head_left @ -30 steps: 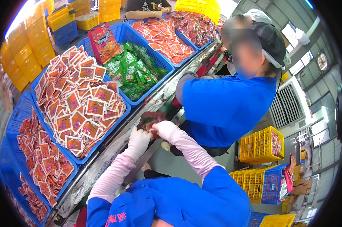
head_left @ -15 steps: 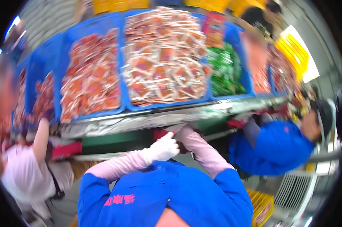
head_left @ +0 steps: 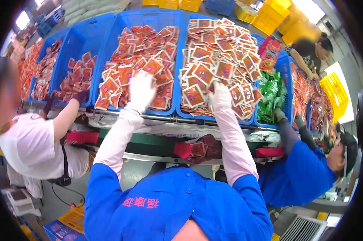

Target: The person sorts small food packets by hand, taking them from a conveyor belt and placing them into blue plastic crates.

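Observation:
My left hand (head_left: 142, 91), in a white glove, reaches into a blue bin (head_left: 176, 60) of orange-red sachets. Its fingers are curled against a white-edged sachet (head_left: 152, 66). In the neighbouring bin to the right, my right hand (head_left: 221, 97), also white-gloved, has its fingers closed at the edge of another sachet (head_left: 203, 74). The fingertips of both hands are partly hidden. Between my forearms, at the belt, lies a dark red bag (head_left: 209, 148) with sachets showing at its opening, beside a crimson piece (head_left: 182, 150).
A green belt (head_left: 157, 148) runs in front of me below the bins. Green packets (head_left: 272, 90) fill a bin on the right. A co-worker in white (head_left: 36, 136) works at left, another in blue (head_left: 306, 168) at right. Yellow crates (head_left: 272, 16) stand behind.
Both my hands have moved from the belt, close to my body, forward and up into two sachet bins. The view has shifted, and the dark red bag now shows plainly.

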Demonstrator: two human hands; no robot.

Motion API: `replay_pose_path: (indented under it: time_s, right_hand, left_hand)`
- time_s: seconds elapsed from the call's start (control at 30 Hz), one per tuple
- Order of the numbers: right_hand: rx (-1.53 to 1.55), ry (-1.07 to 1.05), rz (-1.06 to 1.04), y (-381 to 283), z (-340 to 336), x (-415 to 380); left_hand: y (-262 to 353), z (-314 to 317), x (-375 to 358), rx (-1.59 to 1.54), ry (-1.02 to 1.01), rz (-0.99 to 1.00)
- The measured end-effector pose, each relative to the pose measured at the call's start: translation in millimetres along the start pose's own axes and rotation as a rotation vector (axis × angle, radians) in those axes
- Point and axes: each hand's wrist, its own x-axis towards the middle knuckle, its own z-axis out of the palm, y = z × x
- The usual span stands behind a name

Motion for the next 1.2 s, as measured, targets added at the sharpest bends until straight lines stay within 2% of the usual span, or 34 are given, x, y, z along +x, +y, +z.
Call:
replay_pose_path:
  time_s: [0.03,0.07,0.13,0.17,0.23,0.3,0.33,0.37,0.4,0.43,0.47,0.5,0.53,0.57,0.6,0.63,0.67,0.7,0.77,0.83,0.87,0.9,0.93,1.0,1.03,1.1,1.13,1.2]
  right_hand:
    - [-0.032,0.108,-0.016,5,13,2]
    - [0.023,0.070,0.006,13,13,5]
    - [0.114,0.034,0.073,25,7,12]
    - [0.182,0.040,0.080,31,-1,9]
    - [0.243,0.180,0.082,33,-12,-2]
    - [0.332,0.251,0.084,24,-39,-25]
    - [0.606,0.170,0.224,17,-57,-39]
    - [0.880,0.083,0.365,15,-64,-51]
    - [0.986,0.149,0.358,21,-50,-61]
    - [1.279,0.122,0.346,32,-26,-68]
    - [1.444,0.148,0.367,15,-26,-82]
    - [1.709,-0.008,0.449,7,-21,-94]
    - [1.878,-0.207,0.577,-28,-60,-99]
    - [2.015,-0.233,0.358,-41,-60,-109]
    - [1.911,-0.214,0.265,-22,-22,-125]
    - [1.703,-0.222,0.399,-15,-32,-143]
    - [1.795,-0.196,0.354,-15,-55,-159]
    - [1.736,-0.187,0.381,2,-53,-172]
    - [1.769,-0.156,0.548,29,-61,-200]
    - [1.726,0.036,0.589,65,-42,-229]
    - [1.608,0.110,0.634,79,-38,-240]
    - [1.489,0.178,0.674,93,-32,-250]
    - [1.490,0.184,0.677,105,-25,-261]
    - [1.099,0.242,0.663,121,-13,-282]
    - [1.099,0.247,0.668,124,-8,-291]
    - [0.984,0.126,0.673,125,-5,-305]
    - [1.282,0.215,0.691,119,0,-309]
    - [1.251,0.212,0.703,118,-1,-320]
  left_hand:
    - [-35,39,3,0.200,0.256,0.058]
    - [-42,39,8,0.208,-0.043,-0.136]
    - [-65,68,4,0.294,-0.251,-0.204]
    - [-70,71,0,0.243,-0.135,-0.086]
    - [-67,59,6,0.152,-0.172,-0.148]
    - [-68,53,5,0.065,0.030,-0.129]
    - [-61,50,5,-0.220,0.084,-0.210]
    - [-50,45,4,-0.506,0.128,-0.290]
    - [-21,20,5,-0.707,0.007,-0.308]
    - [18,-8,5,-0.904,-0.122,-0.326]
    - [55,-14,-5,-0.955,-0.133,-0.260]
    - [92,-14,-16,-1.021,-0.147,-0.183]
    - [124,-12,-24,-0.940,-0.118,-0.012]
    - [152,-8,-32,-0.866,-0.084,0.167]
    - [172,-2,-42,-0.753,-0.093,0.253]
    - [188,3,-52,-0.639,-0.094,0.340]
    - [196,4,-59,-0.626,-0.283,0.353]
    - [207,2,-64,-0.712,-0.360,0.369]
    - [223,-8,-66,-0.782,-0.548,0.483]
    - [238,-10,-65,-0.779,-0.562,0.587]
    - [243,-10,-64,-0.762,-0.566,0.673]
    - [250,-8,-62,-0.762,-0.571,0.678]
    - [258,-6,-59,-0.767,-0.611,0.725]
    - [274,-1,-59,-0.773,-0.684,0.788]
    - [281,1,-60,-0.774,-0.687,0.794]
    - [294,6,-60,-0.767,-0.722,0.904]
    - [301,10,-62,-0.749,-0.687,0.943]
    - [316,13,-62,-0.717,-0.740,0.988]
